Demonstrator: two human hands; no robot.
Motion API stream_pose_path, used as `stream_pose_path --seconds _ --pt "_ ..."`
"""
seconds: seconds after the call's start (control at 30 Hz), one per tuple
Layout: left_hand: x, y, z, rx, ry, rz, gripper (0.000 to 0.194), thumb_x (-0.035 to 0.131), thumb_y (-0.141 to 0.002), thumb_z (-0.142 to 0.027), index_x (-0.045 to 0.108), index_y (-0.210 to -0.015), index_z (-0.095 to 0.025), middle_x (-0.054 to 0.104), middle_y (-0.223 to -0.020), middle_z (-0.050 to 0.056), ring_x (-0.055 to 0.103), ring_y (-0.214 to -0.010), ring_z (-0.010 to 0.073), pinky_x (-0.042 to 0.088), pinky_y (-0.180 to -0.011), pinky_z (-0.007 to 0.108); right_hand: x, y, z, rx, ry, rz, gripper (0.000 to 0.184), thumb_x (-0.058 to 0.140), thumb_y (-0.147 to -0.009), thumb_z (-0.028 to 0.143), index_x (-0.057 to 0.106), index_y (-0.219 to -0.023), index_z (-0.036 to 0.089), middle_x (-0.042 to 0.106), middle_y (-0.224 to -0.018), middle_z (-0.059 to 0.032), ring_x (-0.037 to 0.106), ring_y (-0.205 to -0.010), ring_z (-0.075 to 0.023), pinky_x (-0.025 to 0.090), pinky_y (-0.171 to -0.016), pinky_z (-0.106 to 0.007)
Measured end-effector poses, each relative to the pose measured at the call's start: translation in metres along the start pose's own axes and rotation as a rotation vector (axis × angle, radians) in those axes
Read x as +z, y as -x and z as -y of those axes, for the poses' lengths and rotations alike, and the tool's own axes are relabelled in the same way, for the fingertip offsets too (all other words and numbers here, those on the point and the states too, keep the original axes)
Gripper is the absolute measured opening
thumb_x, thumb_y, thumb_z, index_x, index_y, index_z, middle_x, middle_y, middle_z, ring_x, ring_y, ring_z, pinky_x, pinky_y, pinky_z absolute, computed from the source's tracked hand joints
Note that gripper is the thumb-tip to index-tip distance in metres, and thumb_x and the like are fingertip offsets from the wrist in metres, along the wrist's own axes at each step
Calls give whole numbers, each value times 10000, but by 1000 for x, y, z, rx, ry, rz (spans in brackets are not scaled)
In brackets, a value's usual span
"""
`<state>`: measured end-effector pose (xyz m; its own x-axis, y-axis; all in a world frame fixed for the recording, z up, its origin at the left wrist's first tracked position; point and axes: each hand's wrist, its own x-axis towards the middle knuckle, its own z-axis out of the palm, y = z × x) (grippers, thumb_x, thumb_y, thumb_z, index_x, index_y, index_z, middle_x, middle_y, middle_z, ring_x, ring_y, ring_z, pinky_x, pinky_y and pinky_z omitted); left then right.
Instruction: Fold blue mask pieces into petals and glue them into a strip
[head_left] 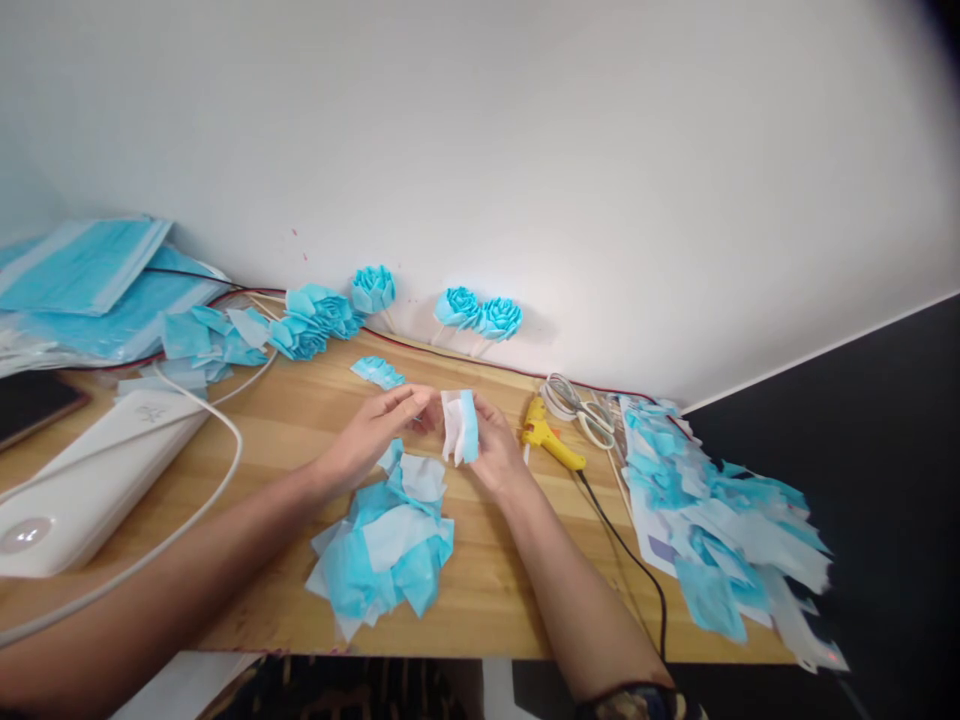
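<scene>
A small folded piece of blue and white mask fabric (460,427) stands upright in my right hand (499,450), whose fingers are closed behind it. Just to its left is my left hand (390,415), thumb and fingers drawn together in a pinch; whatever lies between the fingertips is too hidden to make out. Below both hands, a loose heap of blue and white fabric pieces (390,545) lies on the wooden table (495,590). A small pleated blue piece (378,372) rests just beyond my left hand.
Blue fabric flowers (373,290) on sticks stand along the wall. A yellow glue gun (551,437) and scissors (577,408) lie at right, before a pile of fabric scraps (720,510). Face masks (82,265), a white device (97,470) and a pale cable (238,450) occupy the left.
</scene>
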<state>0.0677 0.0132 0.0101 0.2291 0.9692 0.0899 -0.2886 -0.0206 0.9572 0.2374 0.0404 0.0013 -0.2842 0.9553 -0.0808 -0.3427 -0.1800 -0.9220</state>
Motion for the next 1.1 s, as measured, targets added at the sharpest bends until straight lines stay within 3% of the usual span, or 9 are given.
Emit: stream_pose_path --seconds 0.1,0.2,0.43,0.73,0.87,1.1 --pt "0 1 -5 35 -14 -82 231 670 -835 -347 637 -1008 -197 646 -902 14 603 -859 177 475 -833 310 1 1 0 -4 70 10 333 792 -666 483 655 -794 208 580 -651 35 464 -537 -98 385 -511 -218" --pt "1 2 -9 91 -70 -123 186 696 -792 -292 637 -937 -191 643 -932 21 600 -887 179 468 -851 305 1 1 -1 -39 166 -32 364 754 -681 537 629 -780 210 579 -654 24 475 -551 -113 403 -520 -228" --pt "1 4 -12 117 -163 -81 168 668 -802 -303 660 -919 -184 651 -974 44 608 -939 208 467 -863 320 -3 1 -6 -146 336 -27 289 654 -810 497 656 -847 210 635 -728 13 543 -631 -128 447 -597 -236" --pt "-1 1 -9 144 -253 -70 148 633 -824 -302 653 -908 -182 637 -976 54 610 -964 216 474 -876 337 -4 2 -4 -262 499 -42 248 610 -865 443 694 -887 211 677 -807 7 576 -720 -139 465 -661 -232" --pt "-1 2 -8 192 -266 -131 171 642 -809 -271 628 -960 -192 636 -1010 52 608 -987 213 476 -875 338 -5 2 -5 -297 563 -53 235 585 -894 425 693 -889 217 669 -778 15 577 -692 -134 467 -647 -227" --pt "-2 -1 -3 211 -333 -108 67 628 -813 -221 638 -874 -193 647 -855 15 605 -835 174 469 -818 308 -1 6 0 -366 672 -56 248 540 -921 395 713 -945 219 726 -883 -10 653 -808 -161 510 -730 -250"
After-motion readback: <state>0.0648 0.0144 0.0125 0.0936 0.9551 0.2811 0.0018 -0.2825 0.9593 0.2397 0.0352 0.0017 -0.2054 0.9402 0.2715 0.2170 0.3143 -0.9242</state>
